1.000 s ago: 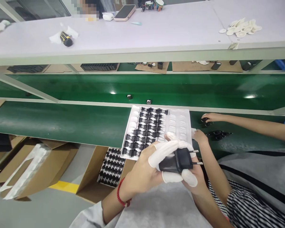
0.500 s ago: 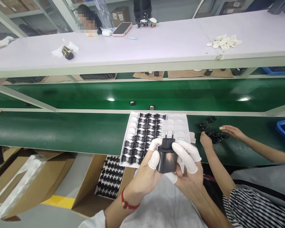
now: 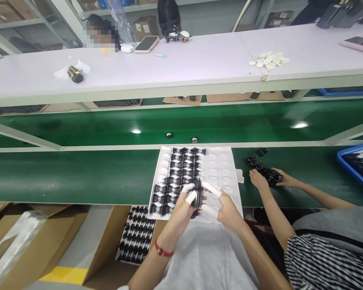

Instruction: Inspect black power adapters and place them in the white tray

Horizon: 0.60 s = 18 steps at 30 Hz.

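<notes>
My left hand [image 3: 184, 209] and my right hand [image 3: 222, 205] both wear white finger cots and hold a black plug charger [image 3: 197, 193] between them, over the near part of a white moulded tray [image 3: 220, 169]. The charger stands upright against the tray. Several black chargers fill the tray's left and middle rows; the right pockets are bare. My left wrist carries a red band.
A co-worker's two hands [image 3: 268, 180] handle black parts on the green belt [image 3: 78, 173] to the right. A blue bin [image 3: 355, 165] sits far right. A cardboard box [image 3: 109, 241] with more chargers stands below. The upper white shelf [image 3: 169, 68] holds a phone, finger cots and a tool.
My hands have carried the charger forward and down from in front of my chest onto the tray. The co-worker's hands have closed together on the black parts.
</notes>
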Tool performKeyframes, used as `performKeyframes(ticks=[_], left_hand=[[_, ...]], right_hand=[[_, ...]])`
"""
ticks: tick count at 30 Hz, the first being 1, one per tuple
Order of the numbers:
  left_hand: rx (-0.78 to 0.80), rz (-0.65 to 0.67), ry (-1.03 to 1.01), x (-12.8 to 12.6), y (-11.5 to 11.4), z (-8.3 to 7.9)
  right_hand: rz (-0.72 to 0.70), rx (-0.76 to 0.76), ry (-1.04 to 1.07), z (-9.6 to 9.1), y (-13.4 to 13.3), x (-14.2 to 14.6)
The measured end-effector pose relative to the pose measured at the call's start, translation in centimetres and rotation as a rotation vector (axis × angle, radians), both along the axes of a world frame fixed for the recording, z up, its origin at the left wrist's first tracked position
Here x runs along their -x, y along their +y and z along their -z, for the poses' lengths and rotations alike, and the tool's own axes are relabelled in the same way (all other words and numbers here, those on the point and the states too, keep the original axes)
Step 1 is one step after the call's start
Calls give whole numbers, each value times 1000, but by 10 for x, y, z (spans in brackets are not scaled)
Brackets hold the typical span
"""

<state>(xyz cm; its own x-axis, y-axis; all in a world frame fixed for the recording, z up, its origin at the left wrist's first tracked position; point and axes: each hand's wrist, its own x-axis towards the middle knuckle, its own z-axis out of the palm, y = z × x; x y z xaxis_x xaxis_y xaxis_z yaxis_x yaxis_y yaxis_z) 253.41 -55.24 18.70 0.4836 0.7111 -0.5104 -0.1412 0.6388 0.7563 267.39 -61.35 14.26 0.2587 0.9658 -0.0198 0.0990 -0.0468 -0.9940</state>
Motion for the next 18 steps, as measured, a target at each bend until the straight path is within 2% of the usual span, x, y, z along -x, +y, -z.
performKeyframes(ticks=[5,10,13,18], left_hand=[[-13,104,99,5,-4,52],[-26,160,127,-11,-10,84],[-17,166,167,-16,-8,95],[-17,125,284,-3,5,108]], right_hand=[[30,96,83,53,-1,7],[75,121,80,84,-1,8],[215,126,-1,97,8,-22],[632,113,-248,116,52,-111]])
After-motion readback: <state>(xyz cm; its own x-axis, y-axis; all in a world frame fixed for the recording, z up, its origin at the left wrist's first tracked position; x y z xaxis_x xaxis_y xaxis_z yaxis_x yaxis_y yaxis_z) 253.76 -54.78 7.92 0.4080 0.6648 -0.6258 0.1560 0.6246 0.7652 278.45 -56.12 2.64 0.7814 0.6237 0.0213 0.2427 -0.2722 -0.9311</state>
